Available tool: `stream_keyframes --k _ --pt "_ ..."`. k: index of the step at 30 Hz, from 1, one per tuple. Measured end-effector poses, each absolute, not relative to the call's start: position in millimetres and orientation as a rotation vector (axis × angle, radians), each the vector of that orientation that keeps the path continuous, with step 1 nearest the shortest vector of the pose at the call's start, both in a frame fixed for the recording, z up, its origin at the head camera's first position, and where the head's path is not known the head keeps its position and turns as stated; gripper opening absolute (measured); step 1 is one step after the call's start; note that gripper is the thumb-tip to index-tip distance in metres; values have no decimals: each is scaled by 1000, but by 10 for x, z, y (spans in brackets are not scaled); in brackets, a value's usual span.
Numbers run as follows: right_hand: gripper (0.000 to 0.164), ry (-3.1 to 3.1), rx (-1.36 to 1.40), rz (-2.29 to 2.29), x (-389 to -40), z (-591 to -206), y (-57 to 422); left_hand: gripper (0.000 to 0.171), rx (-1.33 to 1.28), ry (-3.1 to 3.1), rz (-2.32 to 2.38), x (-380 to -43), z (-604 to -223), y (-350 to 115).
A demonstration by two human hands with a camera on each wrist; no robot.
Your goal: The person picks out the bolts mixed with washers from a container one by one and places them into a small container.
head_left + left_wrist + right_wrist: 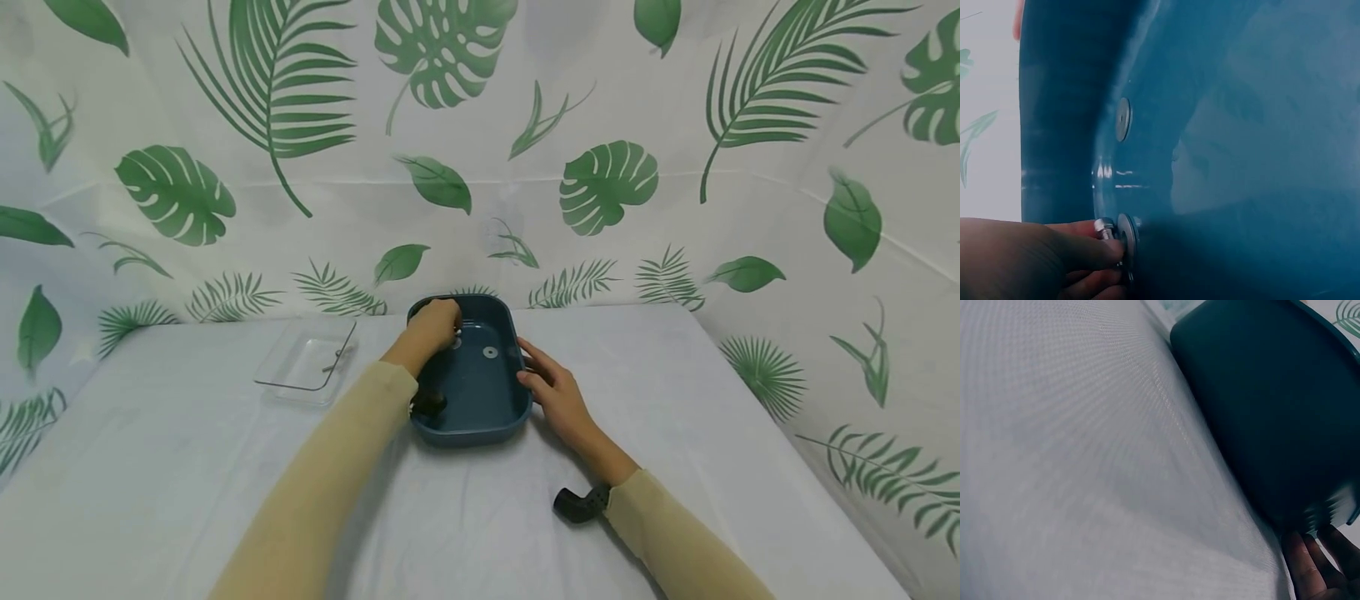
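Note:
A dark blue rectangular basin with rounded corners stands on the white cloth. My left hand reaches inside it at the far left. In the left wrist view, thumb and fingers pinch a small shiny metal bolt, partly hidden by the fingers. Right beside the fingertips is a round metal washer; whether they touch it I cannot tell. A second washer lies apart on the basin's inside. My right hand rests its fingers against the basin's right side, and the right wrist view shows fingertips at the outer wall.
To the left of the basin sits a clear plastic tray with a dark rim line and a few small metal pieces in it. A white cloth with green leaves hangs behind the table.

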State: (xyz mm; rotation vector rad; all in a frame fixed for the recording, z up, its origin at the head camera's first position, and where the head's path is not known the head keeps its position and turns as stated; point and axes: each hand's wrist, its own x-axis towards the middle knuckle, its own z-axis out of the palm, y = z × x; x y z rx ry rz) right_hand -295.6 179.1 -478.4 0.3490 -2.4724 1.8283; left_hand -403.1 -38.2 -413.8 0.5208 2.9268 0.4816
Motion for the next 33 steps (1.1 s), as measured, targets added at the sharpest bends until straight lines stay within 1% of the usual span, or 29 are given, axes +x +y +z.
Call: stream_keyframes --k 2,10,21,29,33 --pt "53 -2471 351 1833 -2953 -4779 1793 29 515 2909 501 -4026 -4131 -374" --pt "53 -2464 365 1859 -2938 -4761 1786 22 465 2851 511 -4000 -4076 -361" --pt "53 -2463 360 1862 -2934 -4777 1786 33 544 2794 392 -3986 -4069 -348" --pt "53 -2458 367 1876 -2937 -4780 1781 36 690 2792 645 -3956 -3877 -439" --pt "53 -2458 373 1873 -2937 -4775 1792 35 687 2815 779 -3872 -3776 -476"
